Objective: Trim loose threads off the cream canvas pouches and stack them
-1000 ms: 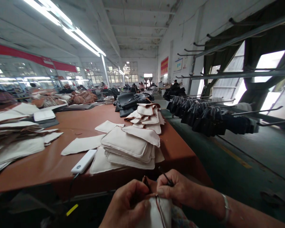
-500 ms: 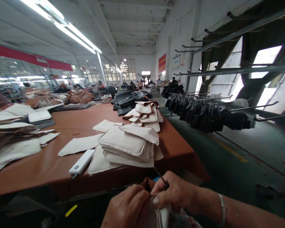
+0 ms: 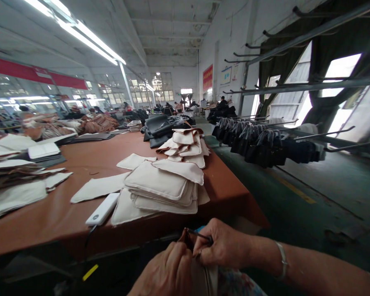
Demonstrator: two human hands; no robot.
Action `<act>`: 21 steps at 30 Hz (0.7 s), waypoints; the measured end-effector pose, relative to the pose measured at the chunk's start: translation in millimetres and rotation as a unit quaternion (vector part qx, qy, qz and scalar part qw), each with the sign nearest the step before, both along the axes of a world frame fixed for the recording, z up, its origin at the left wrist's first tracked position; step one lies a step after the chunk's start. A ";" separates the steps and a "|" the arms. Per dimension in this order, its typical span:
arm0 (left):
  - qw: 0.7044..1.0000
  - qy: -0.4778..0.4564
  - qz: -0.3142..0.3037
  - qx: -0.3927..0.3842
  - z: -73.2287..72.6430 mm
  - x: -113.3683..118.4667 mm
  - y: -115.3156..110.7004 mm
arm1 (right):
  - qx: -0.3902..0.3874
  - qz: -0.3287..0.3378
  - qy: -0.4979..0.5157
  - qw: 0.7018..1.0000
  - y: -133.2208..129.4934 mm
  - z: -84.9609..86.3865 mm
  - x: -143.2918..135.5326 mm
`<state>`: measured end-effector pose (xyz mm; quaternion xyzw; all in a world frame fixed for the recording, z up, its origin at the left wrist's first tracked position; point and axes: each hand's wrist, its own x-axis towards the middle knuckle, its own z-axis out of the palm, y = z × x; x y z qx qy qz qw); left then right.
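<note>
I see my left hand pinching the cream pouch and my right hand closed on a thin dark tool — a slip could jab the fingers crowded beside it.

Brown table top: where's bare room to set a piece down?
Free: the brown table top between the grey and cream stacks at left and the cream fabric pouch pile. Crowded: near edge, with a white power bank.

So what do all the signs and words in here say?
None can be read.
Red banner on the left wall: no letters visible.
Red sign on the far wall: yellow marks, too small.
Wall posters: too blurred.
White power bank on the table: tiny mark, unreadable.
</note>
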<state>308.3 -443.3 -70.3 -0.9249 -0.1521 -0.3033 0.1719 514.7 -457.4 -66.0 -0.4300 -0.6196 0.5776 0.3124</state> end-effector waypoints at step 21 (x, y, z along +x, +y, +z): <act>0.871 -0.042 0.023 -0.489 6.8 -7.6 6.4 | 0.031 0.095 0.001 0.995 8.6 -1.3 12.5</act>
